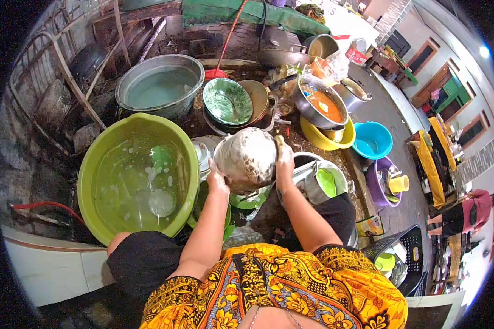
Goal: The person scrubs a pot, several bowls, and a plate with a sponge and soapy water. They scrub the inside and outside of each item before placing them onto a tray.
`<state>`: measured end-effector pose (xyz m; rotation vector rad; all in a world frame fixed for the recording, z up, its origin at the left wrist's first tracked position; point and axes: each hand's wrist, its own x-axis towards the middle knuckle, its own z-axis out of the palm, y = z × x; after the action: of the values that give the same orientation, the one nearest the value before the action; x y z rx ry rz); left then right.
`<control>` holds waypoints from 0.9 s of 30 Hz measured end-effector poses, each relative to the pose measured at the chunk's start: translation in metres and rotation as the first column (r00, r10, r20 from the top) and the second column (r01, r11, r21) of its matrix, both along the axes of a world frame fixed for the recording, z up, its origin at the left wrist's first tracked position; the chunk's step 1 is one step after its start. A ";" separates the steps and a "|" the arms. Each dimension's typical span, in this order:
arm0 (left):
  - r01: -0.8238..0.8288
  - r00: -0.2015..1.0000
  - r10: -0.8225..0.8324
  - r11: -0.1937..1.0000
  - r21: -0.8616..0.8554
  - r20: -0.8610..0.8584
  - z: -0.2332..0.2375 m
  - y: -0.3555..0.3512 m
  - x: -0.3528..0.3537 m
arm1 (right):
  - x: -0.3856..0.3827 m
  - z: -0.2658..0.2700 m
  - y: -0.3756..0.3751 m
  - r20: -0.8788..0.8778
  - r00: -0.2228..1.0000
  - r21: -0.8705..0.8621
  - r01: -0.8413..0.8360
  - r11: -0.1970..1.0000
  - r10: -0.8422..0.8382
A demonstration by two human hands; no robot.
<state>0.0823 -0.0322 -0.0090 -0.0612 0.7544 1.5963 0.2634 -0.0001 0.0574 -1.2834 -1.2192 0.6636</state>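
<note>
A round pot (pixel 246 156) is held up in front of me, its rounded side coated in white suds with brown scorched patches. My left hand (pixel 218 180) grips its left edge, fingers closed around it. On the opposite edge my right hand (pixel 284 159) is closed as well; whether it also holds a sponge I cannot make out. Just left of the pot stands a big green basin (pixel 86 181) of cloudy water with foam and a few submerged dishes. Below the pot, green and white dishes are partly hidden by my arms. A metal pot (pixel 314 189) stands right of my right forearm.
Behind are a grey tub (pixel 127 104) of water and a green marbled bowl (pixel 226 101). Rightward stand a pot of orange liquid (pixel 325 105), a yellow basin (pixel 316 136), a blue basin (pixel 372 141), a purple basin (pixel 374 183) and a black crate (pixel 417 257). A person (pixel 473 213) stands far right.
</note>
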 end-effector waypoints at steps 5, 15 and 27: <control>0.099 0.994 -0.105 0.964 -0.245 -0.014 0.005 0.013 0.012 | -0.046 -0.020 -0.063 -0.013 0.998 0.265 0.055 0.963 -0.053; 0.180 0.821 -0.075 0.975 0.131 -0.567 0.033 0.001 0.021 | -0.067 0.067 0.006 0.843 0.515 -0.109 -0.117 0.987 0.154; 0.304 0.952 -0.300 0.917 0.258 -0.057 0.034 0.005 -0.013 | -0.010 0.006 -0.061 0.990 0.084 -0.001 -0.799 0.601 0.114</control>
<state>0.0693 -0.0268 0.0255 0.2524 0.5273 1.3873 0.2531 -0.0612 0.0635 -0.5485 -2.7684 -0.2440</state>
